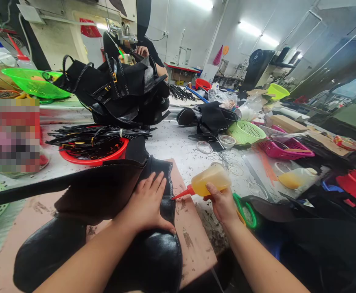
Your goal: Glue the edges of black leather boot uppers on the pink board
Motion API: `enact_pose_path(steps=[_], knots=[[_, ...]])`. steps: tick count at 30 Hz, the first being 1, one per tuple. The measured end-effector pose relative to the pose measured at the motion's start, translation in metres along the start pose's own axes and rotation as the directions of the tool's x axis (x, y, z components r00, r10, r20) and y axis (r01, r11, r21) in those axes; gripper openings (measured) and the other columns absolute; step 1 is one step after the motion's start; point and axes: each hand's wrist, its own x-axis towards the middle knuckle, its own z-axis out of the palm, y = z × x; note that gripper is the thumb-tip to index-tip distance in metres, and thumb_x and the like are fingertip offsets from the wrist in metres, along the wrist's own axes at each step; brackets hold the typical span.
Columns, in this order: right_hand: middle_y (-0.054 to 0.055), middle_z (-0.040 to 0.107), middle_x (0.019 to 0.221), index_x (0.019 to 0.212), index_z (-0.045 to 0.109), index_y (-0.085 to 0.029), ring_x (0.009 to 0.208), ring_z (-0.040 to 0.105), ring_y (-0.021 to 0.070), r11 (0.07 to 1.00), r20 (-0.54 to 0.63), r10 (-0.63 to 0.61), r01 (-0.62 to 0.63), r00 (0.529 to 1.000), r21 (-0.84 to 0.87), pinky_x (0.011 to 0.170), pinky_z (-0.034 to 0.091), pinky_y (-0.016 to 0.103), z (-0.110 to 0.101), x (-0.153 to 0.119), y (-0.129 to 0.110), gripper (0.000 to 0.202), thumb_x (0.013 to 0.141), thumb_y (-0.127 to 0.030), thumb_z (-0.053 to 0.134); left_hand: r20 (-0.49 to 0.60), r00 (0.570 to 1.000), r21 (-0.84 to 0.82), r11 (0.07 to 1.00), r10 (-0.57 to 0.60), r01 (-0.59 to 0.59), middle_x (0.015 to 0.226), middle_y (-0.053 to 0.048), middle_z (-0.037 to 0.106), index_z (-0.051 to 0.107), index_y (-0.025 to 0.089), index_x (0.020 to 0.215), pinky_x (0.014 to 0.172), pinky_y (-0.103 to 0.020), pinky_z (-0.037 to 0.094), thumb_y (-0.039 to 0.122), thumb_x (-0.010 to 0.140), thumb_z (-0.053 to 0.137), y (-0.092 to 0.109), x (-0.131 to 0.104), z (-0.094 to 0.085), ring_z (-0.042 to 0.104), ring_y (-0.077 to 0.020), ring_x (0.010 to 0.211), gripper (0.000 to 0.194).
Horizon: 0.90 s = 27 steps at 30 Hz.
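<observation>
A black leather boot upper [153, 248] lies spread over a pinkish board [193, 240] in front of me. My left hand [149, 199] presses flat on it, fingers stretched out and spread. In my right hand [219, 199] is a squeeze bottle [211, 179] of yellowish liquid, tipped on its side. Its red nozzle points left, and the tip meets the upper's right edge near a seam. Part of the upper is hidden under my left hand and forearm.
Behind the board, a red basket [92, 162] holds black straps [98, 136]. More black uppers [119, 89] are heaped beyond. Farther right are a light green basket [247, 132], a magenta basket [284, 148] and another bottle [298, 178]. Scissors with green handles [245, 209] lie by my right wrist. Another person's hand [141, 51] is at a sewing machine.
</observation>
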Motion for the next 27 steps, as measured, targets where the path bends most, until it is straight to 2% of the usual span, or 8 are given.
enact_pose_path(steps=[4,6,9,16,22,27], knots=[[0.0,0.059,0.069,0.086,0.056,-0.017,0.054,0.054,0.0129,1.0,0.001,0.011,-0.011,1.0,-0.015,0.035,0.043,0.019,-0.003,-0.007,-0.001,0.048,0.05,-0.039,0.076,-0.068,0.997,0.013,1.0,0.021,-0.02,0.136,-0.02,0.039,0.042,0.009,0.128,0.104,-0.045,0.021,0.076,0.039,0.064,0.003,-0.002,-0.002,0.023,-0.0359,0.13,0.113],[0.0,0.059,0.069,0.086,0.055,-0.017,0.055,0.055,0.0134,1.0,0.002,0.021,-0.021,1.0,-0.012,0.035,0.043,0.019,-0.006,-0.011,-0.001,0.048,0.05,-0.039,0.077,-0.078,0.997,0.026,0.999,0.023,-0.021,0.133,-0.019,0.043,0.046,0.01,0.125,0.101,-0.044,0.024,0.076,0.039,0.064,0.005,-0.004,-0.004,0.031,-0.0352,0.124,0.109],[-0.001,0.059,0.069,0.086,0.055,-0.018,0.055,0.055,0.0133,1.0,-0.017,0.026,-0.026,1.0,0.01,0.035,0.042,0.018,-0.009,-0.017,0.0,0.048,0.048,-0.037,0.077,-0.051,0.998,0.048,0.998,0.039,-0.037,0.138,-0.018,0.038,0.04,0.011,0.13,0.1,-0.044,0.025,0.077,0.039,0.062,0.007,-0.009,-0.006,0.033,-0.0349,0.122,0.114],[0.0,0.059,0.068,0.085,0.056,-0.017,0.054,0.053,0.0124,0.997,-0.043,0.075,-0.074,0.996,0.03,0.034,0.039,0.017,-0.012,-0.031,-0.001,0.048,0.047,-0.036,0.078,0.071,0.996,0.058,0.997,0.051,-0.055,0.147,-0.018,0.018,0.023,0.006,0.138,0.103,-0.045,0.017,0.08,0.041,0.055,0.008,-0.015,-0.004,0.021,-0.0371,0.129,0.126],[0.001,0.059,0.066,0.082,0.056,-0.018,0.053,0.054,0.0137,0.998,-0.03,0.065,-0.064,0.997,0.009,0.033,0.038,0.018,-0.015,-0.043,0.0,0.045,0.048,-0.037,0.077,0.083,0.995,0.062,0.997,0.048,-0.053,0.147,-0.018,0.017,0.023,0.01,0.139,0.104,-0.045,0.015,0.078,0.034,0.061,0.008,-0.014,-0.004,0.021,-0.0362,0.13,0.131],[0.0,0.058,0.066,0.087,0.057,-0.019,0.05,0.052,0.0126,0.998,-0.031,0.066,-0.066,0.997,-0.014,0.033,0.038,0.019,-0.021,-0.052,0.001,0.049,0.048,-0.04,0.077,0.104,0.993,0.069,0.996,0.054,-0.061,0.147,-0.019,0.015,0.021,0.007,0.139,0.103,-0.045,0.015,0.078,0.032,0.061,0.01,-0.013,-0.005,0.019,-0.0366,0.13,0.135]])
